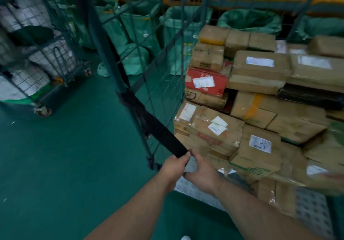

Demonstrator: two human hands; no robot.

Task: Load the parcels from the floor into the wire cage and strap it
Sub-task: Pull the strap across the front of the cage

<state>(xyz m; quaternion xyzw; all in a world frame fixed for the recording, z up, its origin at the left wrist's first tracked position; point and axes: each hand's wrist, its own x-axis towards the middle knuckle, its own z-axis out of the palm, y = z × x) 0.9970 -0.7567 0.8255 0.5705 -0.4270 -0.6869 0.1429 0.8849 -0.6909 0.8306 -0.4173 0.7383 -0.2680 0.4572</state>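
The wire cage [183, 35] holds stacked parcels [260, 68]; its right side is cut off. The left hand [175, 167] grasps the black strap [158, 128]. The right hand [202, 173] adjoins it, grip indiscernible.

Parcels stacked in the wire cage, a strap stretched across its near left corner.
The parcels [260, 68] fill the wire cage [163, 72] at right. The strap [158, 128] runs from the cage's left side, where it seems tied, down to the left hand [175, 167], with the right hand [202, 174] just beside it. Another cage [46, 59] stands far left on the floor [74, 165], and sacks [137, 27] stand behind.
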